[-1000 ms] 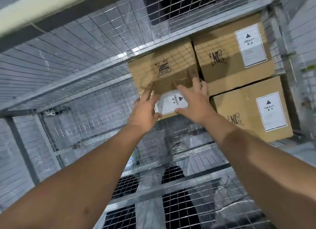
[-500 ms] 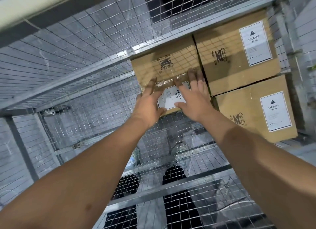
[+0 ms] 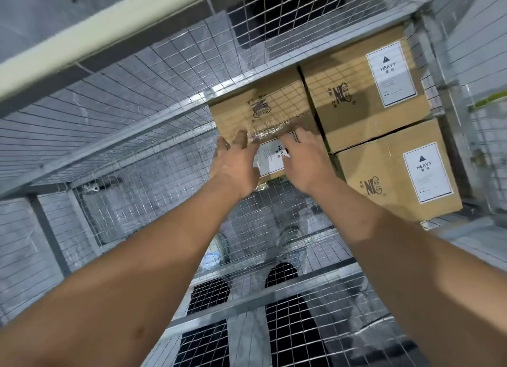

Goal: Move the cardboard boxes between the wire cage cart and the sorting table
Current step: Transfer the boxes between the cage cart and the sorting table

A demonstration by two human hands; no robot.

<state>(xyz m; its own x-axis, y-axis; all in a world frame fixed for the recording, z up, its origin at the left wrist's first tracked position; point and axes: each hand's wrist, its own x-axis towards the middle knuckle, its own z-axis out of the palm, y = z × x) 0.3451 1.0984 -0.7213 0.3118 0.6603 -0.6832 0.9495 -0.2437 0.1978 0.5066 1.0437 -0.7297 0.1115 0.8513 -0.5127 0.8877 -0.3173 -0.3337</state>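
Inside the wire cage cart (image 3: 142, 92), just above centre: a small cardboard box (image 3: 260, 111), close under a steel frame bar and just beside the upper of two larger cartons on its 3 o'clock side. Long axis from 12 o'clock down to 6 o'clock, leaning a little toward 11. White HEAVY label (image 3: 270, 161) turned sideways, lettering running downward. Plain brown board, matte, square-edged, stamped with a dark oval logo. Crinkled, shiny clear tape (image 3: 270, 131) across the seam.

Left hand (image 3: 236, 166) laid on the box's 7 o'clock part, fingers straight and slightly apart, tips at the tape. Right hand (image 3: 307, 161) flat at 5 o'clock, fingers straight and close together, covering part of the label.

Upper larger carton (image 3: 354, 103) at 2 o'clock, lower larger carton (image 3: 389, 174) at 3 o'clock, stacked, each with a HEAVY label. Galvanised square mesh all round.
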